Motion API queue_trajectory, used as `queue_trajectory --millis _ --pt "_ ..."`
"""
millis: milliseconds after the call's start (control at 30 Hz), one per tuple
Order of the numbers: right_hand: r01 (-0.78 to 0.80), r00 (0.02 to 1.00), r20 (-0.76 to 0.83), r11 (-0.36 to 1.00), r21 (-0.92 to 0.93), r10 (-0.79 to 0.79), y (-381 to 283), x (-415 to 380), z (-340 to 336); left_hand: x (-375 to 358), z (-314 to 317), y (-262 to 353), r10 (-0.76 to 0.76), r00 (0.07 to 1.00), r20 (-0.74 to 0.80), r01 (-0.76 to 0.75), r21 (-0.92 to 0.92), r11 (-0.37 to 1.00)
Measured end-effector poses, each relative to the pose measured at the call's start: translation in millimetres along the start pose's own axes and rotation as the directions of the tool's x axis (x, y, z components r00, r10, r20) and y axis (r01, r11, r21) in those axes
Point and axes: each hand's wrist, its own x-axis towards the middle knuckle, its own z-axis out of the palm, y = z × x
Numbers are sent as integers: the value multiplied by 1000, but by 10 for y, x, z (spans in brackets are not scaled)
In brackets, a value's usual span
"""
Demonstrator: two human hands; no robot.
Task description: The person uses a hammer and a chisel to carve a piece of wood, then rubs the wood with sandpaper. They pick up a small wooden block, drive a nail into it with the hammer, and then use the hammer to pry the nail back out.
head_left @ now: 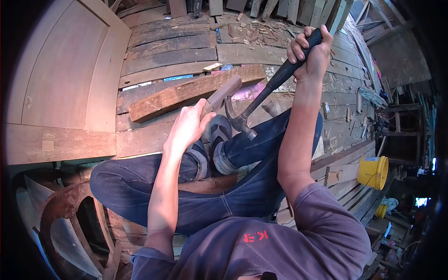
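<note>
My right hand (313,51) is wrapped around the black grip of a claw hammer (275,84), raised at the upper right. Its steel head hangs down over my jeans, with the claw toward my left hand. My left hand (189,123) closes around the lower end of a short, rounded-end wooden piece (225,92), which points up and to the right. That piece overlaps a thick wooden beam (186,93) lying on the plank floor. The hammer's claw is close beside the wooden piece.
A panelled wooden door (65,70) stands at the left. Below it is a curved wooden frame (58,205). Wood chips (263,35) litter the floor planks, with boards leaning behind. A yellow bucket (372,171) sits at the right. My sandalled foot (219,130) is near the beam.
</note>
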Motion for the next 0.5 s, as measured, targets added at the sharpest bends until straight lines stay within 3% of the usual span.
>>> queue_trajectory --millis 100,200,300,500 --pt "-5 1000 30 999 47 3 25 -29 54 -7 -24 22 -53 998 44 54 -29 998" --pt "-21 992 125 999 24 18 58 -96 154 -26 -13 -11 -16 998 66 14 30 999" --pt "6 991 134 1000 17 -9 45 -171 249 -17 -53 59 -96 987 132 98 -12 995" --pt "38 997 64 998 39 -41 43 -170 248 -35 -66 51 -155 981 118 160 -37 986"
